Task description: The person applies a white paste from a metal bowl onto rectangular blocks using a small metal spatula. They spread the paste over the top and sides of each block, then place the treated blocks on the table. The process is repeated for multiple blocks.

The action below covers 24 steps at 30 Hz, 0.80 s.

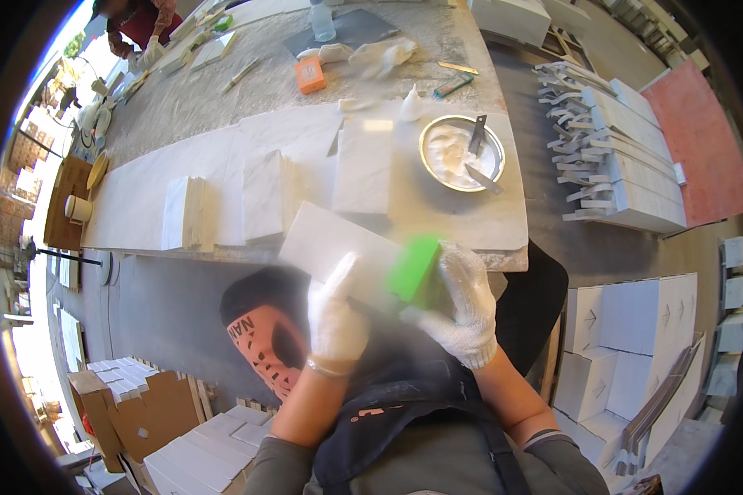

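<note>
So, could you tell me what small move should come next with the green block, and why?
Probably a stroke of the green block along the tile: the right hand presses it on the tile's near end, and the left hand steadies the tile.

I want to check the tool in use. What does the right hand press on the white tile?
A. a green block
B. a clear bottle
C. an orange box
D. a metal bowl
A: the right hand grips a green block against the white tile, which the left hand steadies.
</note>
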Each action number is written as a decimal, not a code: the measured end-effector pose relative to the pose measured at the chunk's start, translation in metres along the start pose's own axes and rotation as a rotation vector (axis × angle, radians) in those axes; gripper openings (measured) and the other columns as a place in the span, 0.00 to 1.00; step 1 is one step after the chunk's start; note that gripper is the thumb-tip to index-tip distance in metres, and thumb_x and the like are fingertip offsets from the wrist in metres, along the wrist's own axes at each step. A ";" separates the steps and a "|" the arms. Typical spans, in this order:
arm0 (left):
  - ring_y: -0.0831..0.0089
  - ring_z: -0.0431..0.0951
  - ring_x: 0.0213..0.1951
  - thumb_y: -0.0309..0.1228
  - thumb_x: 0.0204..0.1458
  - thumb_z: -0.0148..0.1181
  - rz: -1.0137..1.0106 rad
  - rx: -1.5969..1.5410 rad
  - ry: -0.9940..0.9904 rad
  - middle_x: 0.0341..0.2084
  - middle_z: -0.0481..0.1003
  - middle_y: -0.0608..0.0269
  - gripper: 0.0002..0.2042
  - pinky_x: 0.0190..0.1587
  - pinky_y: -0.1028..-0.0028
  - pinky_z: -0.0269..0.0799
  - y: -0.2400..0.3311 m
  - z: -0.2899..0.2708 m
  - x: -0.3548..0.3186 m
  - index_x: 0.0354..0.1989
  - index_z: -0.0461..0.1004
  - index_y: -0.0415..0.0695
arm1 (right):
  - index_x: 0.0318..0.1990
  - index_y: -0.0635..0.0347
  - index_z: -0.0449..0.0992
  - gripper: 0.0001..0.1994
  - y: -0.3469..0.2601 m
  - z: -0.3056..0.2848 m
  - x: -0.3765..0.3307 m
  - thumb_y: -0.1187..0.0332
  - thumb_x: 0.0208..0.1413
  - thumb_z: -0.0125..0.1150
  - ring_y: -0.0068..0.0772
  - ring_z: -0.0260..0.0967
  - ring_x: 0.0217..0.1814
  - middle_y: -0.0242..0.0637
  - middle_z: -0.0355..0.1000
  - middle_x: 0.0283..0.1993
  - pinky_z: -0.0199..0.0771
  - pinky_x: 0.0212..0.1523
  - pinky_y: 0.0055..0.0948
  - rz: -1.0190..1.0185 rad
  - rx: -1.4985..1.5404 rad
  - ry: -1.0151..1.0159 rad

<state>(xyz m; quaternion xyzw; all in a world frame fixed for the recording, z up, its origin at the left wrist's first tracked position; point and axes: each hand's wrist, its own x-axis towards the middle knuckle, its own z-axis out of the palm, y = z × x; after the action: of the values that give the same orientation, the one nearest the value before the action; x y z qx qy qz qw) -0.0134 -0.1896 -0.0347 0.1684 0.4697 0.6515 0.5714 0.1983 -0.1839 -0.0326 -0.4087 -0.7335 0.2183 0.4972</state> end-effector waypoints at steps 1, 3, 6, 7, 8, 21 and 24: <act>0.62 0.79 0.52 0.25 0.62 0.63 0.026 -0.030 -0.059 0.49 0.77 0.59 0.18 0.55 0.58 0.77 0.000 0.001 0.002 0.60 0.70 0.41 | 0.74 0.60 0.65 0.50 0.002 0.002 0.000 0.73 0.38 0.85 0.52 0.68 0.70 0.51 0.68 0.70 0.67 0.71 0.47 -0.016 -0.041 -0.054; 0.62 0.79 0.52 0.25 0.62 0.63 -0.036 -0.090 -0.050 0.49 0.77 0.59 0.18 0.55 0.58 0.77 0.003 -0.002 0.003 0.60 0.70 0.42 | 0.74 0.60 0.65 0.51 0.007 0.001 0.003 0.73 0.38 0.85 0.52 0.68 0.70 0.51 0.69 0.69 0.68 0.70 0.47 0.021 -0.067 -0.032; 0.62 0.79 0.51 0.25 0.63 0.64 0.014 -0.077 -0.027 0.49 0.77 0.60 0.18 0.54 0.59 0.77 0.003 -0.005 0.001 0.60 0.70 0.41 | 0.75 0.59 0.65 0.52 0.002 -0.003 0.003 0.76 0.36 0.85 0.53 0.69 0.69 0.52 0.69 0.68 0.69 0.69 0.47 0.164 0.027 0.009; 0.62 0.79 0.51 0.25 0.63 0.64 0.009 -0.049 0.029 0.49 0.77 0.60 0.18 0.54 0.59 0.77 0.002 -0.005 0.000 0.60 0.70 0.41 | 0.73 0.58 0.67 0.50 0.000 -0.005 0.003 0.74 0.37 0.85 0.54 0.70 0.68 0.51 0.70 0.67 0.71 0.67 0.46 0.146 -0.012 -0.018; 0.62 0.79 0.51 0.25 0.62 0.64 -0.035 -0.047 0.040 0.49 0.77 0.60 0.18 0.54 0.59 0.78 0.001 -0.004 0.001 0.60 0.70 0.41 | 0.71 0.58 0.70 0.47 -0.003 -0.005 0.003 0.73 0.38 0.85 0.54 0.71 0.66 0.51 0.71 0.66 0.73 0.66 0.44 0.098 -0.022 -0.007; 0.61 0.79 0.54 0.25 0.62 0.63 0.069 0.035 -0.119 0.52 0.77 0.59 0.19 0.60 0.58 0.76 -0.007 -0.012 0.006 0.61 0.70 0.41 | 0.64 0.58 0.77 0.41 -0.004 -0.003 0.010 0.69 0.35 0.86 0.56 0.74 0.62 0.50 0.73 0.63 0.75 0.62 0.45 -0.064 -0.072 -0.116; 0.62 0.79 0.53 0.25 0.62 0.63 0.097 0.068 -0.128 0.51 0.78 0.60 0.18 0.59 0.59 0.76 -0.003 -0.015 0.010 0.60 0.71 0.41 | 0.75 0.53 0.66 0.53 0.003 0.000 0.016 0.74 0.35 0.85 0.55 0.71 0.68 0.52 0.70 0.67 0.72 0.67 0.45 0.042 -0.130 -0.048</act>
<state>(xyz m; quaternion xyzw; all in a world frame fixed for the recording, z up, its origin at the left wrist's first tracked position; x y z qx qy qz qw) -0.0258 -0.1871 -0.0479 0.2515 0.4452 0.6502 0.5620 0.1968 -0.1695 -0.0254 -0.4500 -0.7491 0.1902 0.4473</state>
